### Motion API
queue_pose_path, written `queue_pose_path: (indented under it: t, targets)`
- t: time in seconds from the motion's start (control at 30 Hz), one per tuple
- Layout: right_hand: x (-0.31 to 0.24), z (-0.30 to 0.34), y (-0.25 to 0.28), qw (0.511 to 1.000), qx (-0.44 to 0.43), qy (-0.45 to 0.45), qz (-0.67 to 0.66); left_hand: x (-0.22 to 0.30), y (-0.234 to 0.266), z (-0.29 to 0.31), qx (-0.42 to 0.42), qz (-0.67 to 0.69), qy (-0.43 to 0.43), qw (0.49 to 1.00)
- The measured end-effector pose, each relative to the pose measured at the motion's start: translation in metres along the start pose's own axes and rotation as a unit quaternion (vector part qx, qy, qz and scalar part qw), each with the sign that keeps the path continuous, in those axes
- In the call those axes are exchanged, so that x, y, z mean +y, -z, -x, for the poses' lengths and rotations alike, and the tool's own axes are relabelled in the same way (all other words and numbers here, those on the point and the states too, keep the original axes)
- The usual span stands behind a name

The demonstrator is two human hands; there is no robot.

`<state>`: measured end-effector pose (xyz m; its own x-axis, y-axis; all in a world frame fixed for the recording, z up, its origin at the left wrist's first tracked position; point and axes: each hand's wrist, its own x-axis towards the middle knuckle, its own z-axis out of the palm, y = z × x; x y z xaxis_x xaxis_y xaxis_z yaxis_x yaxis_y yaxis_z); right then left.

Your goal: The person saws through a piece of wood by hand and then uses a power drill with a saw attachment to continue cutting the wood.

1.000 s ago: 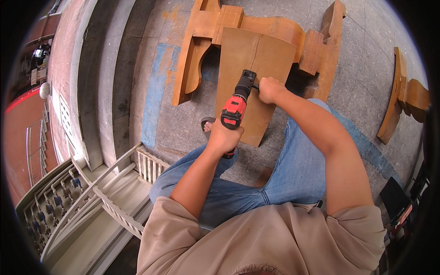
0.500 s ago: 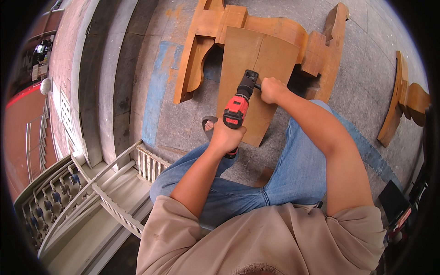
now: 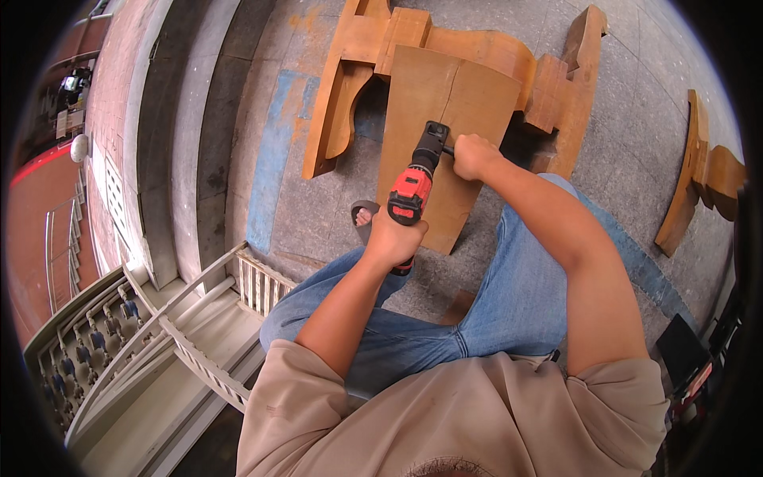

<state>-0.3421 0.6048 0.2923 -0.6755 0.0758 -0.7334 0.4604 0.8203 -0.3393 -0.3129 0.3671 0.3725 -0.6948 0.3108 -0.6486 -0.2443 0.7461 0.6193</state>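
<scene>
My left hand (image 3: 395,241) is closed around the grip of a red and black cordless drill (image 3: 411,191). A black attachment (image 3: 432,140) is fitted on its front end, over a tan wooden board (image 3: 405,95). My right hand (image 3: 475,157) is closed on the black side handle that sticks out from this attachment. From the board's far edge a thin, slightly wavy line runs down to the attachment. The tip against the wood is hidden. The board's far end rests on an orange-brown carved wooden stand (image 3: 477,49), and its near end lies between my knees.
Another carved wooden piece (image 3: 699,167) lies at the far right on the grey tiled floor (image 3: 636,103). Stone steps (image 3: 187,135) rise on the left. A pale metal railing frame (image 3: 199,350) is at the lower left. My sandalled foot (image 3: 363,215) is beside the board.
Almost nothing differs. The board, the drill and both hands appear shifted very slightly to the right in view, with the same grips kept.
</scene>
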Motion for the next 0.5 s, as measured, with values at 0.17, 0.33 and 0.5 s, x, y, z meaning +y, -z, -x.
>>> queue_pose_path:
  t: [0.17, 0.33, 0.5]
  targets:
    - [0.0002, 0.0, -0.0001, 1.0, -0.001, 0.003, 0.004, -0.0012, -0.001, 0.0002, 0.0, 0.009, 0.002, 1.0]
    - [-0.0001, 0.0005, 0.0008, 1.0, 0.0, 0.006, 0.006, -0.0017, -0.0033, 0.0012, 0.005, 0.017, 0.003, 1.0]
    - [-0.0014, 0.0014, 0.0017, 1.0, 0.005, 0.007, 0.01, -0.0049, -0.0042, 0.0004, 0.004, 0.018, 0.006, 1.0]
